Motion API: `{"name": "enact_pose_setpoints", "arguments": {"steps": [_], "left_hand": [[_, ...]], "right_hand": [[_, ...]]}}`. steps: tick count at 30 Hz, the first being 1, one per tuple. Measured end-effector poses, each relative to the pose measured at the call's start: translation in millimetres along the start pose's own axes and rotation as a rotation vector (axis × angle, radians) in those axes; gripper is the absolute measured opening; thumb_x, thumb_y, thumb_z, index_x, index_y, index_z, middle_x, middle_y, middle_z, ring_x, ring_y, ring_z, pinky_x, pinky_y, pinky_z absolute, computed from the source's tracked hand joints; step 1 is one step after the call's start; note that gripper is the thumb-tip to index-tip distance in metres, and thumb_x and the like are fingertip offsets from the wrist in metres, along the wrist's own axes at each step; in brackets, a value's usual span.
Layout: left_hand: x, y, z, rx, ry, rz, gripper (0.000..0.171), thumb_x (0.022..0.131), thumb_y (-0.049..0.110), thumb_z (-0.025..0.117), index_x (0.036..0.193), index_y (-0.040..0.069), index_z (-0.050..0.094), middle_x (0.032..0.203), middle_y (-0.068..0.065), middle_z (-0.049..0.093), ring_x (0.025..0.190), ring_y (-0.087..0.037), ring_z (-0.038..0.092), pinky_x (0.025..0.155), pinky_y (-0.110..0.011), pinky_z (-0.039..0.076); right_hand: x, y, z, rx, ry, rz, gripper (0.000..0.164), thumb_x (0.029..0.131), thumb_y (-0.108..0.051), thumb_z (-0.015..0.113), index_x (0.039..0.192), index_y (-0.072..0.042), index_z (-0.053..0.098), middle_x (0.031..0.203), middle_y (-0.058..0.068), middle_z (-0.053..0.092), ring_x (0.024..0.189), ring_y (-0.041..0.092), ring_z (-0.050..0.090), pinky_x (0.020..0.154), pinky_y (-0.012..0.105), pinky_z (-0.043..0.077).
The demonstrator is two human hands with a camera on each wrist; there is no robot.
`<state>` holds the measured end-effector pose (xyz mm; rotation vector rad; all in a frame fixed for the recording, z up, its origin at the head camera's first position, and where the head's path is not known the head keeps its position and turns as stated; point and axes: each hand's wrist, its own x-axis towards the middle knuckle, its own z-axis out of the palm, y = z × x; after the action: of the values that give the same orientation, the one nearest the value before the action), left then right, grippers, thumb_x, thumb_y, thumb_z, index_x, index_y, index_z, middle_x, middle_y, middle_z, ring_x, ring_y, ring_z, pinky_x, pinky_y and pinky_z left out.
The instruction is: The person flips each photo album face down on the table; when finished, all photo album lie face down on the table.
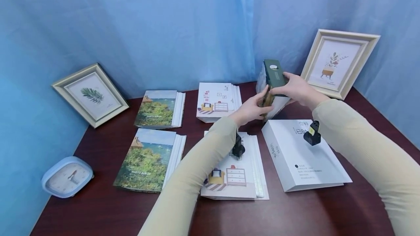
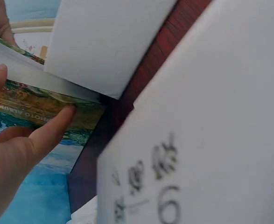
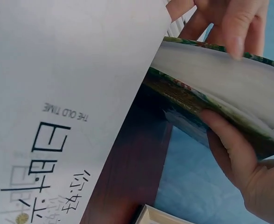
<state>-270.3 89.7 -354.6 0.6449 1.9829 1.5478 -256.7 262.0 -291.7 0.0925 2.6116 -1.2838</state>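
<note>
Near the back right of the table, a thick photo album (image 1: 275, 74) with a dark green spine and painted landscape covers is held on its edge, spine upward in the head view. My left hand (image 1: 251, 109) pinches its near side, with a finger on the cover (image 2: 38, 109) in the left wrist view. From the right, my right hand (image 1: 296, 88) grips it, its thumb (image 3: 228, 135) across a cover in the right wrist view. White pages (image 3: 211, 74) show between the covers. Just in front lies a white album (image 1: 305, 156) with black lettering.
Two white albums with furniture drawings (image 1: 214, 99) (image 1: 234, 177) lie mid-table, the nearer under my left forearm. Two landscape photo albums (image 1: 157, 108) (image 1: 147, 159) lie to their left. Picture frames (image 1: 93, 95) (image 1: 341, 63) lean at both sides; a blue clock (image 1: 67, 177) stands front left.
</note>
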Motion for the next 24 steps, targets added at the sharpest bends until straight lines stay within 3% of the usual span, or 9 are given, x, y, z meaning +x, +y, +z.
{"name": "enact_pose_setpoints", "arguments": {"steps": [5, 7, 17, 24], "left_hand": [[2.4, -2.0, 0.6, 0.346, 0.038, 0.02, 0.079, 0.094, 0.021, 0.06, 0.151, 0.039, 0.009, 0.152, -0.004, 0.033, 0.13, -0.017, 0.042, 0.103, -0.031, 0.041], [3.8, -2.5, 0.9, 0.436, 0.041, 0.016, 0.08, 0.093, 0.022, 0.062, 0.151, 0.038, 0.009, 0.152, -0.005, 0.034, 0.128, -0.017, 0.043, 0.102, -0.028, 0.04], [10.2, 2.4, -0.4, 0.641, 0.01, -0.026, 0.078, 0.094, 0.022, 0.06, 0.152, 0.036, 0.009, 0.153, -0.003, 0.031, 0.13, -0.017, 0.043, 0.102, -0.026, 0.04], [15.5, 4.7, 0.8, 0.783, -0.064, -0.103, 0.07, 0.097, 0.028, 0.055, 0.151, 0.039, 0.012, 0.16, -0.005, 0.012, 0.133, -0.019, 0.043, 0.102, -0.024, 0.04]], "right_hand": [[3.4, 9.0, -2.4, 0.011, 0.0, 0.037, 0.094, 0.092, -0.03, 0.056, 0.149, 0.002, -0.011, 0.149, 0.035, 0.015, 0.128, 0.047, 0.035, 0.097, 0.058, 0.042], [4.7, 13.9, -3.2, 0.033, -0.004, 0.051, 0.093, 0.092, -0.03, 0.055, 0.149, 0.002, -0.012, 0.151, 0.035, 0.011, 0.13, 0.048, 0.033, 0.098, 0.058, 0.041], [14.3, 36.8, -7.0, 0.148, -0.026, 0.058, 0.093, 0.094, -0.029, 0.055, 0.149, -0.002, -0.014, 0.154, 0.031, 0.003, 0.137, 0.049, 0.021, 0.102, 0.062, 0.033], [21.6, 58.7, -21.1, 0.163, -0.103, 0.073, 0.1, 0.092, -0.027, 0.06, 0.148, -0.008, -0.021, 0.153, 0.033, -0.003, 0.137, 0.049, 0.019, 0.108, 0.063, 0.023]]}}
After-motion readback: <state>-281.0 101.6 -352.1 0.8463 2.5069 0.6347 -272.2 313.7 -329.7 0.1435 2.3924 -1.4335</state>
